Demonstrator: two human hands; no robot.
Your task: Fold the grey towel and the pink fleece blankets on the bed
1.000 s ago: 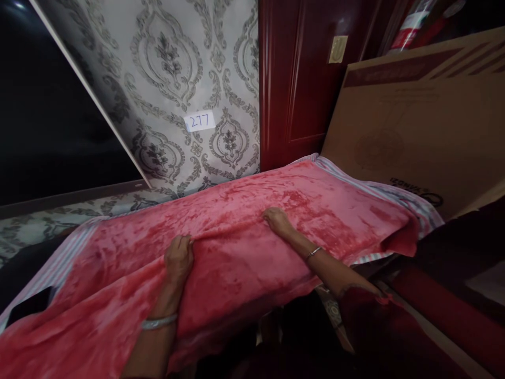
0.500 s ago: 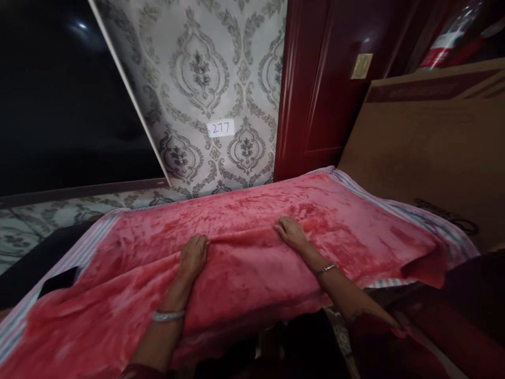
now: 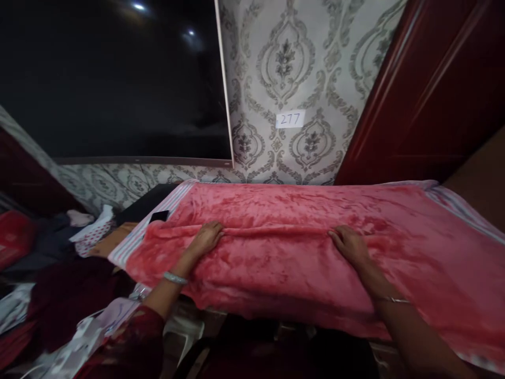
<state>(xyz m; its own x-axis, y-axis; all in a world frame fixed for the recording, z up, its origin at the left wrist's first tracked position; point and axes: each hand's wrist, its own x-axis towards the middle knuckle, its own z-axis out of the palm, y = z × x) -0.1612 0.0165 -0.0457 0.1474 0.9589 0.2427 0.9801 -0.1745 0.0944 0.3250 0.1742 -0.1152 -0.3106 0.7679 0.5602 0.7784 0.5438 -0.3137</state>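
Observation:
A pink-red plush blanket (image 3: 268, 263) lies spread over a surface, with a raised fold running across it. My left hand (image 3: 207, 238) is closed on the left part of this fold, fingers curled over the cloth. Farther right, my right hand (image 3: 350, 245) pinches the same fold between thumb and fingers. The ridge stretches fairly straight between both hands. Beyond my left hand, a black flat object like a phone (image 3: 159, 216) lies at the blanket's left edge. A striped cloth (image 3: 173, 202) shows beneath the blanket there.
A large dark television (image 3: 130, 79) hangs at the back left. Patterned wallpaper with a paper marked 277 (image 3: 291, 119) and a dark red door (image 3: 418, 100) stand behind. Piled clothes (image 3: 74, 289) and a white power strip (image 3: 81, 342) are at left; cardboard (image 3: 481, 173) at right.
The camera has turned left, bringing the clothes pile into view. My left hand has moved left along the blanket, nearer the black object. My hands are farther apart, and the fold looks straighter.

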